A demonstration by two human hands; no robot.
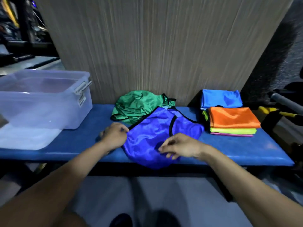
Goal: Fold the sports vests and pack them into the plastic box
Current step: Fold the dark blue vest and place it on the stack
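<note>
A violet-blue sports vest (154,133) with black trim lies spread on the blue padded bench (78,141), its lower hem hanging over the front edge. My left hand (114,135) pinches the vest's left edge near a shoulder strap. My right hand (178,147) rests over the vest's lower right part with fingers curled, pinching the cloth. Behind it sits a crumpled green vest (136,107). The clear plastic box (41,99) stands open at the bench's left end.
A folded stack with an orange vest (232,118) on top, lime and pink below, sits at the bench's right end, a folded light-blue vest (221,98) behind it. The box lid (27,138) lies in front of the box. A wood-grain panel (155,46) rises behind.
</note>
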